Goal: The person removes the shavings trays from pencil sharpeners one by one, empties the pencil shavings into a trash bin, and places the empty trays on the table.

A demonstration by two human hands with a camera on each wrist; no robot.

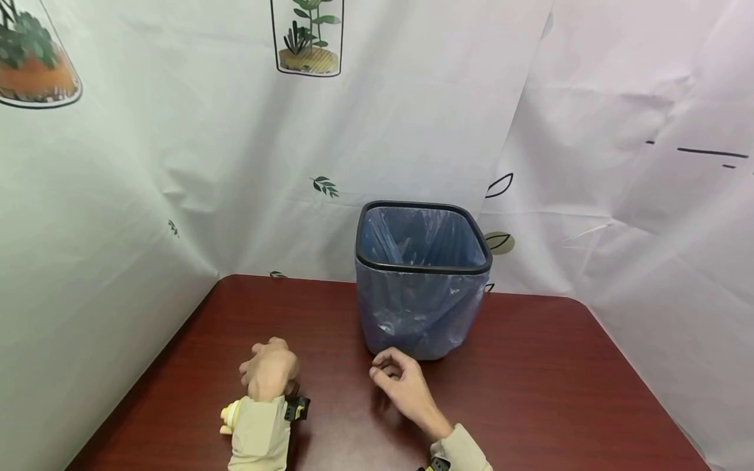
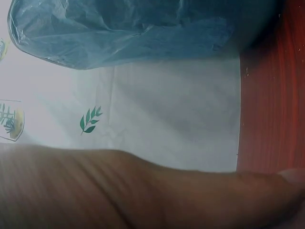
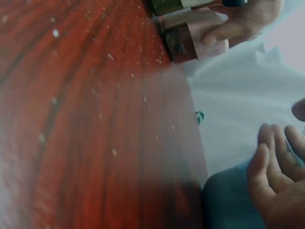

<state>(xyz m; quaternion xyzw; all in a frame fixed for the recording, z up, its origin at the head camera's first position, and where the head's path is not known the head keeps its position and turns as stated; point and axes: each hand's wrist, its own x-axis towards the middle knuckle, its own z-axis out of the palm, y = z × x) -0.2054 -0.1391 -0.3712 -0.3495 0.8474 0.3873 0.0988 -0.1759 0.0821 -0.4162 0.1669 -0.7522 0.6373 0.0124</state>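
My left hand [image 1: 268, 369] is low over the table at left, back up. In the right wrist view, the left thumb presses a small pale, see-through container [image 3: 183, 40] with a dark lower part; its exact kind I cannot tell. Beside it is a dark green item [image 3: 164, 5], cut by the frame edge. A yellow and white object [image 1: 231, 415] shows by the left sleeve. My right hand [image 1: 400, 383], fingers loosely bent around nothing, hovers in front of a bin [image 1: 421, 307] lined with a bluish plastic bag under a black rim.
The dark red table [image 1: 548, 366] has rounded back corners, and pale crumbs [image 3: 145, 98] dot its surface. White cloth [image 1: 247, 131] with printed plants hangs behind and along both sides. The bin stands at the table's back, close to the cloth.
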